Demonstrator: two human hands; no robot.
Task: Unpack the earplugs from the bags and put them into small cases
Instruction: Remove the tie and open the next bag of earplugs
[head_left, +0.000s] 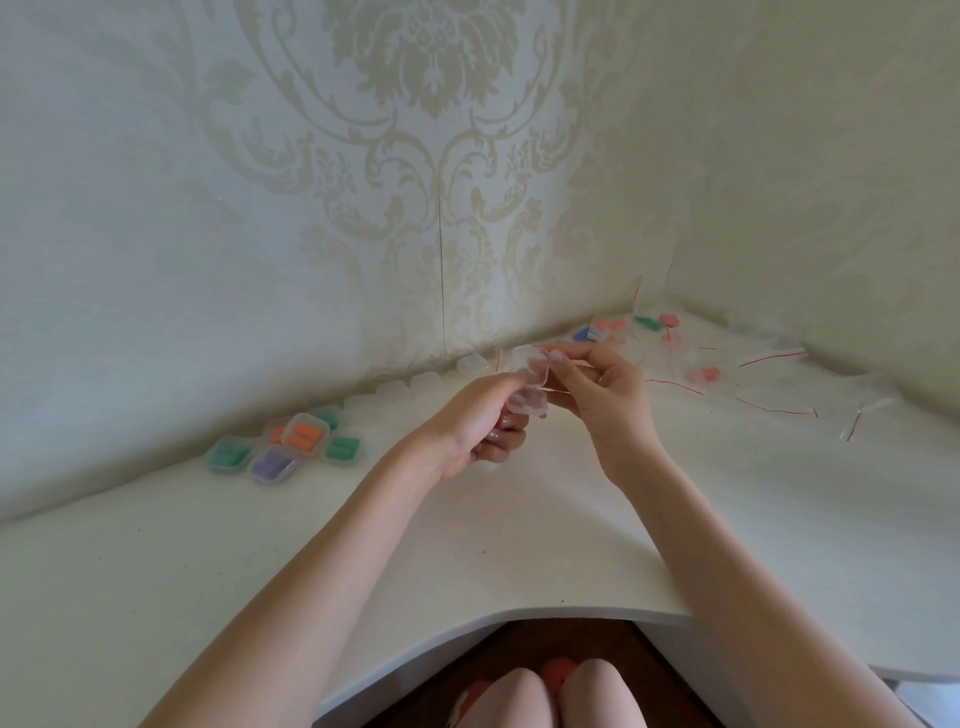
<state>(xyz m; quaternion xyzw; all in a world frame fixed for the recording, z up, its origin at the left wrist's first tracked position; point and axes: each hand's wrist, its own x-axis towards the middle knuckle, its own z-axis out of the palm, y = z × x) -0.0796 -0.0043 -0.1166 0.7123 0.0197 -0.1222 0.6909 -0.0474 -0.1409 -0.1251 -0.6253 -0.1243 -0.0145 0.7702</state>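
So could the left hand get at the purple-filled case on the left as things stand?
Probably, but not freely: the left hand grips a clear case. Bare desk lies between it and the purple-filled case.

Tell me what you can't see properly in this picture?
Head view only:
- Whether the clear case holds earplugs: hidden by the left hand and right hand, and blurred.
- How many filled cases are stacked: they overlap.
- What the far bags hold: too small.
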